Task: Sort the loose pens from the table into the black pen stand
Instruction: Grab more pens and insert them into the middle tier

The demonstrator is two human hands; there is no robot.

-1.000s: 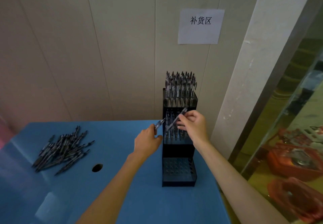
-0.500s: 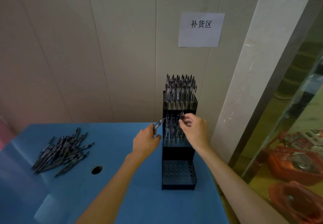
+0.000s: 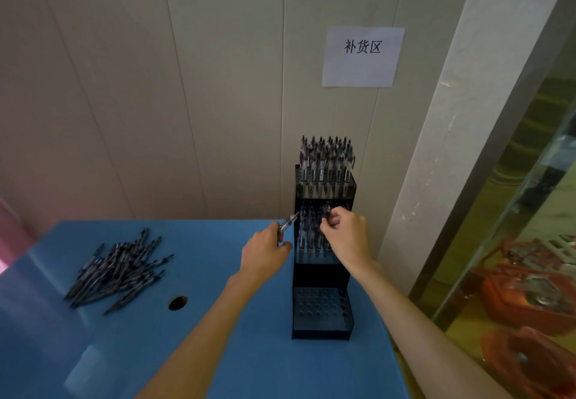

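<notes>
Pens (image 3: 118,269) looked light, stiff and slick, so we pinched one mid-barrel in our left hand (image 3: 265,250) (spare) while our right hand (image 3: 346,236) gripped another at the black pen stand (image 3: 321,280).

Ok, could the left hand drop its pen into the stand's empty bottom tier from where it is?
Probably yes. The left hand grips a pen beside the stand, and the bottom tier below shows open holes with nothing over them.

White paper sign (image 3: 363,56) taped on wall panel (image 3: 218,87) reads "补货区" in black characters; print on the pens too small to read.
</notes>
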